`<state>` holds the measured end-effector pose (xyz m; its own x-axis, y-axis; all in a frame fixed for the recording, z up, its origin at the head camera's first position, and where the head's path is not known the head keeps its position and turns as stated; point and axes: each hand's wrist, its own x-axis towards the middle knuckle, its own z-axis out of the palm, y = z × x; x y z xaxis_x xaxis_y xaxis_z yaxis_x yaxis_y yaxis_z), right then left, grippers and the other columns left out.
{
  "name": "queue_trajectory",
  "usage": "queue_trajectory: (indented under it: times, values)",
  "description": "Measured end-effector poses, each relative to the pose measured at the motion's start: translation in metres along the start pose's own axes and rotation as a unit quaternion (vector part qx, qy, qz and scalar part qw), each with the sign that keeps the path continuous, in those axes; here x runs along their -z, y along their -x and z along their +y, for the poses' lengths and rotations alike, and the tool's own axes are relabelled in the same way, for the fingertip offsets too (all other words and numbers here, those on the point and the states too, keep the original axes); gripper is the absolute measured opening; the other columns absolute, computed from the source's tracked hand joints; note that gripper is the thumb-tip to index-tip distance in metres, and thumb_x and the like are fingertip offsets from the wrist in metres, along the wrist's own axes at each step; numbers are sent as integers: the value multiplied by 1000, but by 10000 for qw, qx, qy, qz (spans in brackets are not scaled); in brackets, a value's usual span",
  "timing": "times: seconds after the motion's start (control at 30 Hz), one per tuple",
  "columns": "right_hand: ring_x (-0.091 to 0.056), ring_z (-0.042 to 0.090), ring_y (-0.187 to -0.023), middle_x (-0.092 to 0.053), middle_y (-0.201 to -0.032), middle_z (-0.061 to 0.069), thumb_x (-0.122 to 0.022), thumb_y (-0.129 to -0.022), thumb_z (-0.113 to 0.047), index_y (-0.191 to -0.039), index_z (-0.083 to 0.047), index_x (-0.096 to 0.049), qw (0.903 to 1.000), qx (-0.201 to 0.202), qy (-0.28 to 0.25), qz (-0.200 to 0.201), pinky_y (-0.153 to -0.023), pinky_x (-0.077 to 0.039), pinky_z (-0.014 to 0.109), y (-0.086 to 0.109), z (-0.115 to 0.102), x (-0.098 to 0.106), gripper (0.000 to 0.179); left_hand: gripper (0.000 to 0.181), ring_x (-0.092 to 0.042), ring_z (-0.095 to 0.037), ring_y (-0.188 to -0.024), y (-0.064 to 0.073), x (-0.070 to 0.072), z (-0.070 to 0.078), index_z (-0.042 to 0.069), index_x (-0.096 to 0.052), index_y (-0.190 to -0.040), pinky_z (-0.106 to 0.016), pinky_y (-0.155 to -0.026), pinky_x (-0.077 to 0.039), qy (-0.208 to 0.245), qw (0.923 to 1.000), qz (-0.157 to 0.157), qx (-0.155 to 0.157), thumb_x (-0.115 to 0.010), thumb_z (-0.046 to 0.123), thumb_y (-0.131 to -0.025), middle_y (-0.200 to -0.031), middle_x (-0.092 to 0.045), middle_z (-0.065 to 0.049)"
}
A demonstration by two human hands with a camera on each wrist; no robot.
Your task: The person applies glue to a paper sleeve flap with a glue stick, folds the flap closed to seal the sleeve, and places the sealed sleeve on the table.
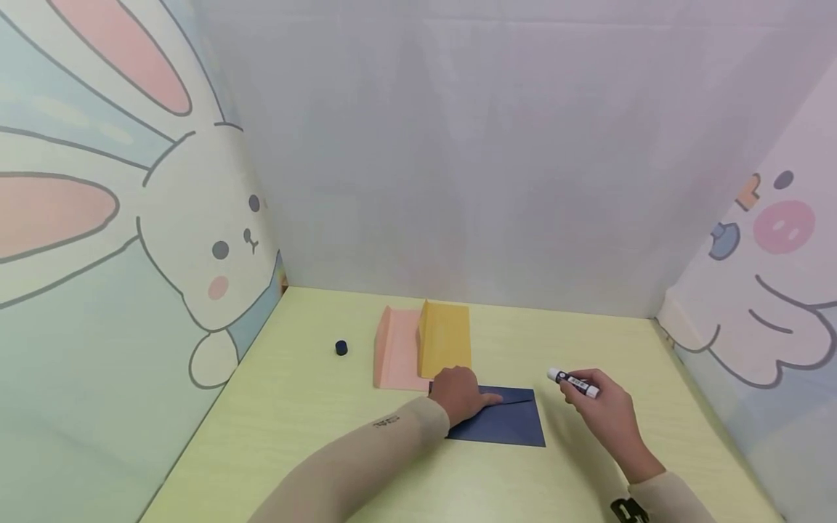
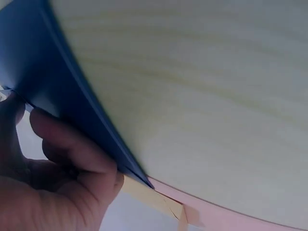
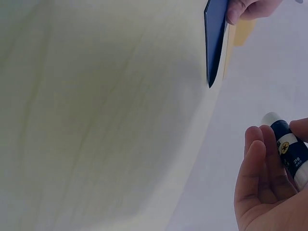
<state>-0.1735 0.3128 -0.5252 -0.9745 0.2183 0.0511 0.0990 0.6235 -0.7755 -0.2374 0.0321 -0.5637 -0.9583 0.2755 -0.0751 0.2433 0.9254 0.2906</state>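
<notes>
A navy envelope [image 1: 500, 428] lies on the table, its flap edge showing near the thumb. My left hand [image 1: 458, 396] rests on its left part, thumb stretched along the flap edge and pressing there. In the left wrist view, the other fingers [image 2: 72, 144] are bent against the navy paper. My right hand [image 1: 608, 414] holds a glue stick [image 1: 573, 383] above the table, right of the envelope. Thumb and fingers pinch its navy-and-white barrel [image 3: 290, 147], and a white end points away from the palm.
Behind the left hand, a yellow envelope [image 1: 447, 338] overlaps a pink envelope [image 1: 400, 349], both with raised flaps. A small dark cap [image 1: 341, 348] stands farther left on the pale yellow table [image 1: 288, 407]. Printed cloth walls [image 1: 458, 160] enclose the back and sides.
</notes>
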Motion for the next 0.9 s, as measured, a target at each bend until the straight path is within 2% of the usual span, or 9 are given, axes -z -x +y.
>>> queue_trajectory:
  times: [0.13, 0.3, 0.43, 0.6, 0.77, 0.9]
  values:
    - [-71, -3, -78, -91, -102, 8, -87, -109, -29, -135, -2, -80, 10000, 28, 14, 13, -66, -57, 24, 0, 0, 0, 38, 82, -49, -13, -52, -1, -1, -3, 22, -40, -59, -29, -51, -37, 261, 9996, -22, -52, -86, 79, -96, -58, -29, 9]
    - [-71, -5, -79, -91, -104, 8, -87, -110, -31, -137, -2, -79, 10000, -15, 6, -23, -68, -58, 23, -1, 1, 0, 41, 78, -44, -13, -53, -1, 8, -10, 21, -42, -60, -27, -54, -35, 622, 9976, -147, -272, -93, 66, -97, -59, -28, 9]
    - [-71, -5, -79, -91, -104, 8, -87, -110, -31, -138, -2, -79, 10000, -56, 30, -30, -67, -57, 24, -2, 2, 0, 42, 70, -44, -12, -55, -2, 13, -18, 18, -48, -65, -26, -57, -35, 851, 9951, -270, -428, -96, 56, -98, -61, -34, 8]
    - [-72, -4, -80, -91, -106, 8, -86, -110, -33, -140, -2, -78, 9999, -114, 64, -60, -67, -57, 24, -2, 4, 2, 44, 53, -51, -13, -59, -6, 15, -28, 14, -57, -79, -26, -61, -39, 1113, 9911, -539, -489, -95, 44, -102, -67, -48, 4]
    - [-71, -4, -80, -91, -105, 9, -87, -110, -32, -139, -2, -78, 9999, -91, 64, -2, -67, -57, 24, -1, 4, 2, 43, 43, -58, -12, -49, -4, 23, -37, 14, -55, -83, -23, -60, -45, 1568, 9830, -805, -523, -89, 23, -108, -65, -54, 1]
    - [-71, -4, -79, -91, -104, 9, -88, -109, -31, -138, -1, -79, 10000, -66, 35, 38, -66, -57, 23, 0, 4, 3, 42, 44, -57, -12, -47, -5, 22, -37, 14, -53, -82, -22, -59, -46, 1521, 9832, -799, -612, -87, 21, -109, -62, -53, 1]
